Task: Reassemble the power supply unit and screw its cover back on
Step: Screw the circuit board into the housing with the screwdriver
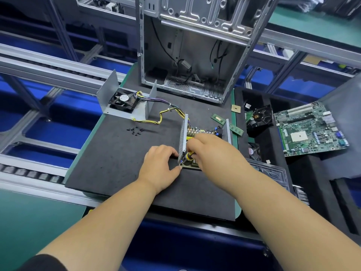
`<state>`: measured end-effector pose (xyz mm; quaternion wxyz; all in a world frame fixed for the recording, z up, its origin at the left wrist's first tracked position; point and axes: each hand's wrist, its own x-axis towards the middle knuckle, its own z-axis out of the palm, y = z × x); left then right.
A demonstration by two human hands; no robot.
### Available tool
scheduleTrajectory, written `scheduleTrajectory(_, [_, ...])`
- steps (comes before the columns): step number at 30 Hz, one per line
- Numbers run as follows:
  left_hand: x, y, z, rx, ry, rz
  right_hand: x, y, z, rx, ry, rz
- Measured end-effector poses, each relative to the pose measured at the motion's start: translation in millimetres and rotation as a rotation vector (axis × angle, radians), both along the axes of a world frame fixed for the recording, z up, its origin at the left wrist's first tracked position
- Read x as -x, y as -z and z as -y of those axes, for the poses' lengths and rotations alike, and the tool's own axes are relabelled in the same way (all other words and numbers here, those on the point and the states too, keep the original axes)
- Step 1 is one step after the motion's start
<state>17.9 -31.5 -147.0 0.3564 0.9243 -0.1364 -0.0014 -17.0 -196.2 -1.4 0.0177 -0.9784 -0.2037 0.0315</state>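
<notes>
Two hands worked at the PSU base [205, 133], which sat open on the mat [117, 163] near its right edge. Left hand [159, 169] was curled at the perforated left wall, thumb and fingers pinching the near corner to steady it. Right hand [211, 151] was wrapped round a screwdriver [189, 155] w/ yellow-black handle, tip down by the board's [192, 165] near-left corner — the tip itself was hidden, so whether a screw sat under it couldn't be told.

Risks, as judged: the driver could slip off the screw head and gouge the board or nick a wire, esp. w/ the wall crowding the handle and forcing a tilt. A tilted screw could cross-thread. If the left grip loosened, the base could skate on the mat.

Further out, the cover [127, 100] w/ fan [123, 100] lay well apart at the mat's far left, tied to the base by a wire bundle [164, 112] — it could snag or get pinched when the cover goes back. Loose screws [135, 131] lay between cover and base. Behind stood an empty PC case [195, 55]; RAM sticks [218, 118] lay just beside the base, and a motherboard [310, 130] sat off to the right.
</notes>
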Motion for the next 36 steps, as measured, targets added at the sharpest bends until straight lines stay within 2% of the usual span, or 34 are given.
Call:
scheduleTrajectory(5, [0.2, 1.6, -0.3, -0.011, 0.000, -0.003, -9.3, -3.4, -3.6, -0.015, 0.068, -0.014])
scheduleTrajectory(8, [0.3, 1.8, -0.3, -0.004, -0.004, -0.002, -17.3, -4.1, -6.7, 0.100, 0.172, -0.023])
scheduleTrajectory(12, [0.4, 0.8, -0.2, -0.002, -0.007, -0.006, -15.2, -2.9, -8.0, 0.221, 0.241, 0.068])
scheduleTrajectory(16, [1.1, 0.5, -0.6, 0.007, -0.011, -0.011, -9.3, -9.3, -5.7, -0.012, 0.117, 0.038])
scheduleTrajectory(19, [0.8, 0.2, -0.5, 0.000, -0.008, -0.012, -7.7, -12.6, -3.3, -0.074, 0.018, -0.032])
scheduleTrajectory(21, [0.7, 0.2, -0.1, -0.003, -0.006, -0.013, -9.4, -12.6, -4.6, -0.026, 0.031, -0.025])
scheduleTrajectory(25, [0.6, 0.4, -0.2, -0.002, -0.007, -0.015, -16.4, -4.4, -7.7, 0.155, 0.180, 0.055])
scheduleTrajectory(28, [0.4, -0.2, 0.0, -0.009, -0.008, -0.017, -15.4, -1.2, -12.1, 0.214, 0.275, 0.117])
scheduleTrajectory(30, [0.6, -1.4, 0.1, -0.006, -0.009, -0.020, -13.3, -2.3, -12.2, 0.152, 0.282, 0.111])
scheduleTrajectory(33, [0.9, -3.0, 0.0, -0.008, -0.007, -0.030, -10.0, -8.8, -9.3, -0.078, 0.196, 0.007])
scheduleTrajectory(36, [1.2, -4.3, -0.5, -0.004, -0.004, -0.031, -8.6, -14.8, -5.1, -0.090, 0.129, -0.037])
